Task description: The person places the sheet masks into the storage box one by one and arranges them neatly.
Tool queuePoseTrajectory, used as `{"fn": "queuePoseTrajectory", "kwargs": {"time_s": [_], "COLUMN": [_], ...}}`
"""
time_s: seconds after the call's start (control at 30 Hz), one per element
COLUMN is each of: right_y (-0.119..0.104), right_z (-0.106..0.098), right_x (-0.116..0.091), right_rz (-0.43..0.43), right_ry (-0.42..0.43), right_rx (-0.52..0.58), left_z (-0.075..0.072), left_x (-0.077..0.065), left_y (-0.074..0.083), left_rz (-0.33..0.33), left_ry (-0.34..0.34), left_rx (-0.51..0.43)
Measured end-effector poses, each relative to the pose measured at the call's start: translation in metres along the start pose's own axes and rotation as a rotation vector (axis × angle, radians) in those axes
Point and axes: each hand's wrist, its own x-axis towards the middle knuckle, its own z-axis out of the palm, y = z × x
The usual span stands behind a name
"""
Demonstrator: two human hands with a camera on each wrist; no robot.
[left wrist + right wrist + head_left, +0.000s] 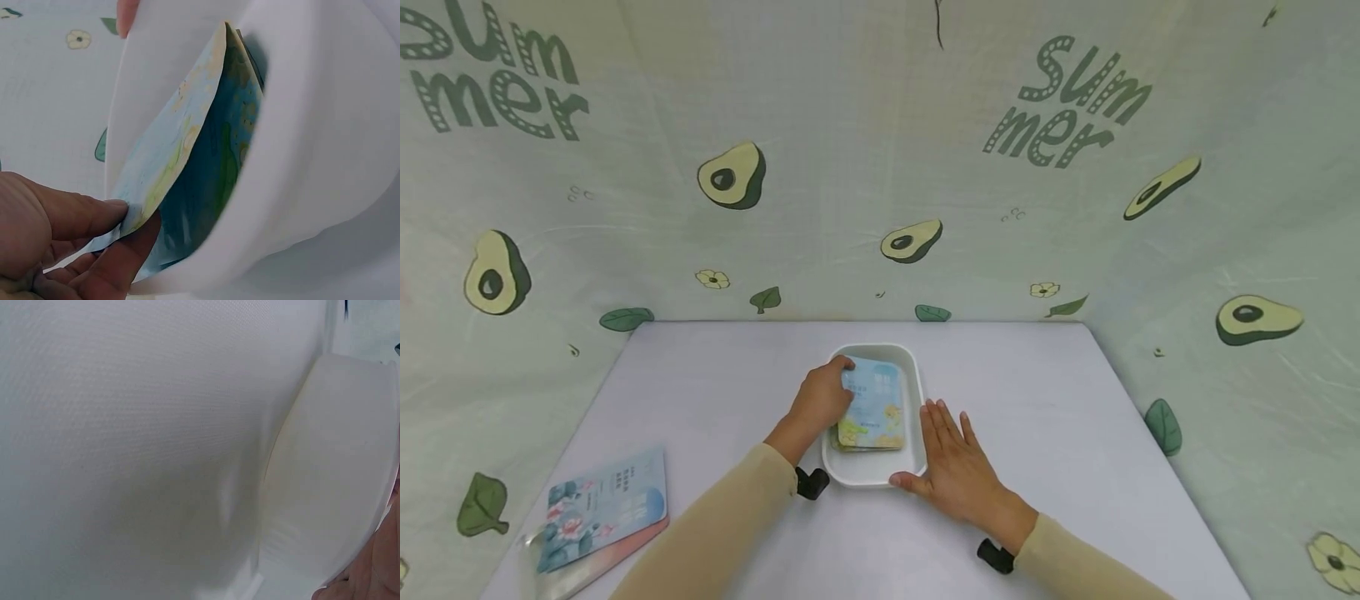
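A white tray (868, 477) with rounded corners stands on the table, holding a small stack of light blue packets. My left hand (822, 398) reaches over its left side and pinches the edge of the top blue packet (876, 400) between thumb and fingers. In the left wrist view that packet (165, 137) is tilted up, and another packet (215, 156) shows beneath it. Along the tray's right side, my right hand (955, 467) lies with fingers straight and spread, fingertips right at the rim. Part of that hand appears at the edge of the right wrist view, beside the tray wall (331, 469).
At the table's front left lies a blue packet (606, 504) with a flower print, overlapping a pink one (625, 547) and a clear wrapper. A cloth (820, 108) printed with avocados hangs behind and along both sides of the white table (1037, 400).
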Motion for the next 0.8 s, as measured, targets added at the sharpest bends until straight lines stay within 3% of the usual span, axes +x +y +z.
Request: {"fn": "queuePoseTrajectory", "kwargs": {"time_s": [0.2, 0.5, 0.67, 0.8], "right_y": [-0.001, -0.004, -0.005, -0.003], "right_z": [0.001, 0.000, 0.000, 0.003], "right_x": [-0.001, 0.002, 0.003, 0.000], "right_rz": [0.007, 0.003, 0.008, 0.014], "right_ry": [0.000, -0.015, 0.007, 0.025], "right_rx": [0.004, 0.002, 0.011, 0.019], "left_z": [-0.002, -0.026, -0.033, -0.039], "left_x": [-0.005, -0.022, -0.029, -0.041], "left_y": [0.003, 0.002, -0.017, -0.049], "left_rz": [-0.002, 0.102, 0.140, 0.155], "left_ry": [0.018, 0.134, 0.204, 0.238], "left_rx": [0.050, 0.142, 0.218, 0.303]}}
